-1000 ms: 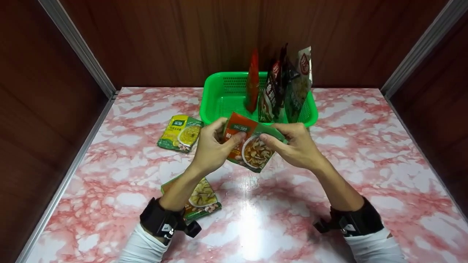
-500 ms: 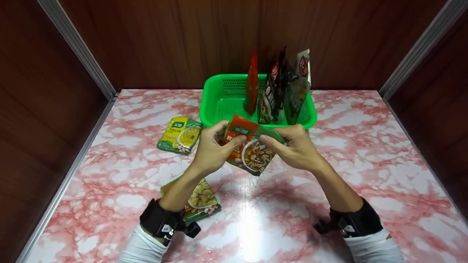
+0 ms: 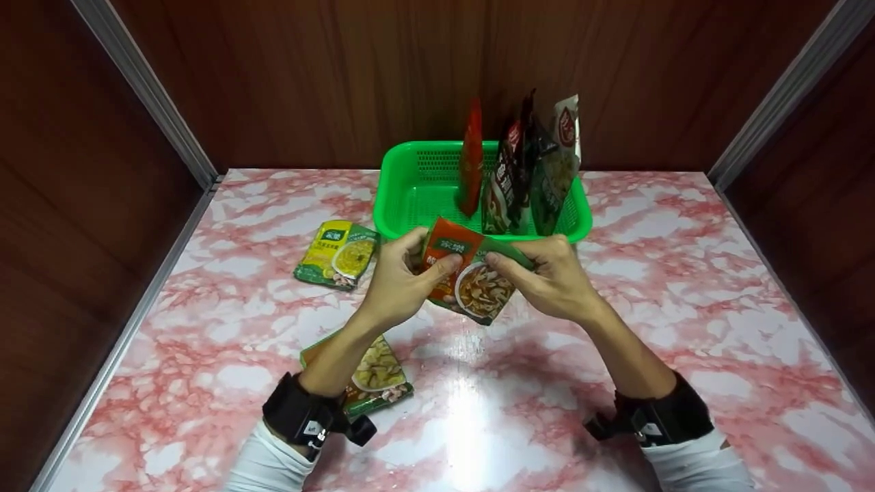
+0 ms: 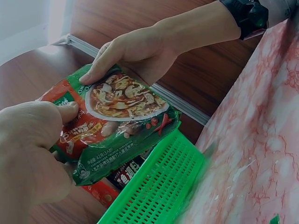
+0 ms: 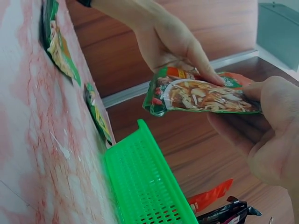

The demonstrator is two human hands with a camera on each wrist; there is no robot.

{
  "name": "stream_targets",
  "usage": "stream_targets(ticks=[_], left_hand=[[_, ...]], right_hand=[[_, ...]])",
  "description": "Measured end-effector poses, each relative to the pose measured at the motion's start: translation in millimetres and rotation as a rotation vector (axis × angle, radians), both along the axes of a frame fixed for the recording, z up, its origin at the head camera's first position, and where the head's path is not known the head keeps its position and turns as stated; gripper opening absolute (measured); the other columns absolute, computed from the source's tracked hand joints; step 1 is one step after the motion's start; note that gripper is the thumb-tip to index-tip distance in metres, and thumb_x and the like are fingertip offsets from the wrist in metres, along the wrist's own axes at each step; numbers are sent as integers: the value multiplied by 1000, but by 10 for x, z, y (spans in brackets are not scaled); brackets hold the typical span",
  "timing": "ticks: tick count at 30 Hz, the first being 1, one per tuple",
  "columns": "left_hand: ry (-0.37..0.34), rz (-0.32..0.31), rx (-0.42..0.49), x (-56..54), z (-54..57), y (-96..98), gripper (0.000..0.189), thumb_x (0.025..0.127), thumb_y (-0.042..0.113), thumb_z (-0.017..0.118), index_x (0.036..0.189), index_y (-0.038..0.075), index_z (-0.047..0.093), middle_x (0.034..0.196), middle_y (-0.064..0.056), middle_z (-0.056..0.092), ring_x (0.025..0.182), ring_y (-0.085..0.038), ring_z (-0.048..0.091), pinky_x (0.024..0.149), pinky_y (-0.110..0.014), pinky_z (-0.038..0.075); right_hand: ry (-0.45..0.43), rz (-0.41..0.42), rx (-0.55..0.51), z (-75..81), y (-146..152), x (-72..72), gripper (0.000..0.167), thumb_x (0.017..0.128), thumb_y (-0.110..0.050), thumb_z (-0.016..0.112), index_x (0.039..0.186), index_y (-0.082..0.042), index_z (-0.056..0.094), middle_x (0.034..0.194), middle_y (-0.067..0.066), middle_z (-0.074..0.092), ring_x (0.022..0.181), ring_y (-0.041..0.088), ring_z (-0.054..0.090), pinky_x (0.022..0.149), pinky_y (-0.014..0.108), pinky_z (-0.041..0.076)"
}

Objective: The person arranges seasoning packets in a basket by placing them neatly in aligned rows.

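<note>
A red and green soup packet (image 3: 478, 290), printed with a bowl of soup, is held up between both hands in front of the basket. My left hand (image 3: 400, 280) pinches its left side, thumb on the printed front. On the opposite side my right hand (image 3: 557, 277) pinches the upper right edge, thumb also on the front. In the left wrist view the packet (image 4: 126, 102) shows its whole bowl picture and green bottom edge. From the right wrist view the packet (image 5: 205, 95) appears nearly edge-on, tilted. Fingers behind it are mostly hidden.
A green plastic basket (image 3: 396, 184) stands at the back, holding an upright red packet (image 3: 472, 160), dark packets (image 3: 504, 184) and a white-topped packet (image 3: 564, 154). A yellow soup packet (image 3: 336, 254) lies left of it. Another packet (image 3: 379, 369) lies partly under the left forearm.
The packet stays in both hands and tilts slightly. The basket and table sit slightly lower in the head view than before.
</note>
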State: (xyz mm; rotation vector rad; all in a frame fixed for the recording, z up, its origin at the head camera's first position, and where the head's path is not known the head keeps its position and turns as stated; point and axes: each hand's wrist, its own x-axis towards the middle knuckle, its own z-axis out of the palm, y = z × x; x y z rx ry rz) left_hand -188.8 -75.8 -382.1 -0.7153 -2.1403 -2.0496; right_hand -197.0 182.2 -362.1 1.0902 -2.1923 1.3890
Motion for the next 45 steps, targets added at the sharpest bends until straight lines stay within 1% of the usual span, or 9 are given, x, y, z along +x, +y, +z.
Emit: stream_targets(ticks=[2, 4, 7, 10, 16, 22, 28, 35, 45], left_hand=[[7, -4, -6, -21, -11, -7, 30, 110, 15, 76, 136, 2, 73, 119, -19, 82, 100, -20, 81, 86, -31, 68], [18, 14, -24, -54, -25, -20, 29, 113, 18, 71, 138, 3, 72, 122, -18, 81, 104, -21, 79, 89, -31, 66], [52, 94, -89, -126, -50, -61, 31, 116, 25, 62, 138, 6, 73, 125, -14, 80, 109, -22, 76, 96, -33, 63], [123, 196, -196, -228, -82, -119, 35, 119, 31, 55, 139, 10, 74, 131, -11, 79, 119, -25, 75, 106, -40, 59], [322, 327, -429, -465, -247, -246, 37, 118, 30, 57, 140, 6, 74, 141, -15, 77, 139, -33, 69, 123, -51, 53], [431, 346, -632, -643, -486, -329, 40, 116, 27, 63, 144, 0, 72, 147, -22, 74, 146, -43, 64, 133, -60, 44], [474, 330, -810, -701, -655, -371, 41, 118, 26, 59, 148, 1, 69, 148, -22, 74, 145, -44, 65, 138, -66, 33], [504, 336, -837, -714, -698, -381, 32, 116, 12, 58, 144, 2, 71, 141, -20, 78, 136, -42, 70, 137, -64, 35], [530, 351, -800, -729, -704, -366, 30, 116, 10, 58, 140, 2, 74, 134, -20, 81, 128, -42, 73, 135, -66, 37]], right_hand=[[9, -9, -4, 4, 11, -7, 17, 104, 2, 76, 96, -6, 88, 77, 6, 79, 62, 3, 54, 58, 16, 41], [13, -18, -7, 9, 26, -16, 21, 104, 2, 75, 87, -6, 85, 68, 4, 72, 60, 0, 50, 56, 15, 38], [14, -38, -13, 24, 52, -30, 35, 105, 0, 75, 71, -6, 72, 59, 0, 57, 57, -2, 42, 54, 16, 32], [11, -67, -15, 39, 88, -44, 39, 105, 0, 74, 67, -7, 66, 57, -2, 46, 56, -1, 37, 54, 16, 28], [-5, -134, -25, 66, 147, -65, 35, 105, -1, 75, 70, -4, 72, 58, 1, 61, 53, 0, 45, 53, 15, 31], [-36, -206, -49, 89, 177, -78, 44, 105, -3, 74, 62, -4, 65, 56, -6, 54, 52, -2, 40, 52, 16, 26], [-59, -260, -49, 90, 187, -85, 47, 105, -6, 75, 61, -3, 61, 56, -8, 50, 50, -1, 40, 50, 16, 25], [-96, -272, -59, 96, 191, -79, 40, 106, -7, 75, 67, 1, 70, 61, 8, 71, 54, 2, 59, 49, 16, 39], [-38, -429, -112, 109, 143, -97, 56, 108, -14, 76, 56, -8, 55, 52, -11, 42, 47, -2, 31, 48, 17, 22]])
